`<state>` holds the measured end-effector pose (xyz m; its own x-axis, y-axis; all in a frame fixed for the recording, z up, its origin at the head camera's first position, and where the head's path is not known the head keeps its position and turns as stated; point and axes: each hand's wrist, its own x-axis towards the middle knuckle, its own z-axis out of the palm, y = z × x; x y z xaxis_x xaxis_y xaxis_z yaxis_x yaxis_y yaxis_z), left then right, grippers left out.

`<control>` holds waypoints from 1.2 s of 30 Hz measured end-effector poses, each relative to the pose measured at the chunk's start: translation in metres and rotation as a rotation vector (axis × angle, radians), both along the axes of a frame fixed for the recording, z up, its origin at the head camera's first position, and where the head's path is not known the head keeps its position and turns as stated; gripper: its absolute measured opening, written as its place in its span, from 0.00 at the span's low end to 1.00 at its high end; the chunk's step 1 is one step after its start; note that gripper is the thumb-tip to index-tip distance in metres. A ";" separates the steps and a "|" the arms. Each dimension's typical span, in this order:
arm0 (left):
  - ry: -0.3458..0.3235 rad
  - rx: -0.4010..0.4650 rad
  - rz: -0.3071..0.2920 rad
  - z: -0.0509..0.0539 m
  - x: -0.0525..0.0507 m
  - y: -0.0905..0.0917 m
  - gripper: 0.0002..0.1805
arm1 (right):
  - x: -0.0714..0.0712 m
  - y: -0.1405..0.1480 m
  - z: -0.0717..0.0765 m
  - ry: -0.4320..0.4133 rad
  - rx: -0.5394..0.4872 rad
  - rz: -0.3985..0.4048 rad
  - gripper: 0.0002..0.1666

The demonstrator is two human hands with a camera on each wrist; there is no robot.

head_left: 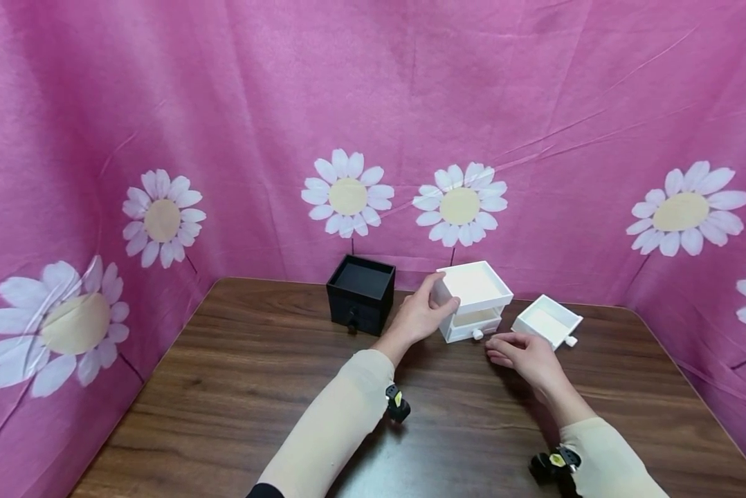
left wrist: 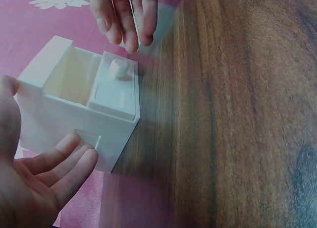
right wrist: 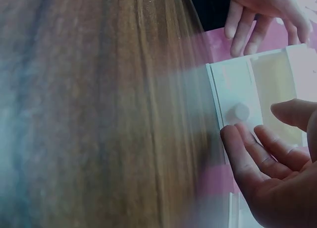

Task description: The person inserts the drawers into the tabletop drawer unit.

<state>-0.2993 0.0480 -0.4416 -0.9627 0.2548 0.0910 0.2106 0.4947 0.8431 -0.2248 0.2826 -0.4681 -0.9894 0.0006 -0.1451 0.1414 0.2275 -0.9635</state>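
Observation:
A small white two-drawer box point(head_left: 475, 287) stands near the back of the table. Its upper slot point(left wrist: 73, 75) gapes, while the lower drawer point(left wrist: 114, 91) sits in place with its round white knob point(head_left: 477, 334) facing front. My left hand point(head_left: 421, 312) rests against the box's left side, fingers fairly straight along the wall. Close to the lower knob is my right hand point(head_left: 525, 357), loosely bent and holding nothing; whether its fingertips touch the front, I cannot tell. Behind that hand, to the right of the box, lies a pulled-out white drawer point(head_left: 546, 320) with a white knob.
A black drawer box point(head_left: 362, 294) with a dark knob stands left of the white one. The brown wood-grain table point(head_left: 236, 394) reaches back to a pink cloth point(head_left: 261, 138) printed with daisies, which hangs round the back and sides.

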 end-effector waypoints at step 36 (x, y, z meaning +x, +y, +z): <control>-0.018 0.034 -0.025 -0.005 -0.002 0.000 0.37 | 0.024 0.036 0.002 0.133 0.098 -0.045 0.24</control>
<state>-0.3009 0.0479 -0.4467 -0.9577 0.2757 0.0826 0.2072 0.4609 0.8629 -0.2008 0.3186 -0.4663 -0.9985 0.0532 -0.0095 0.0259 0.3172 -0.9480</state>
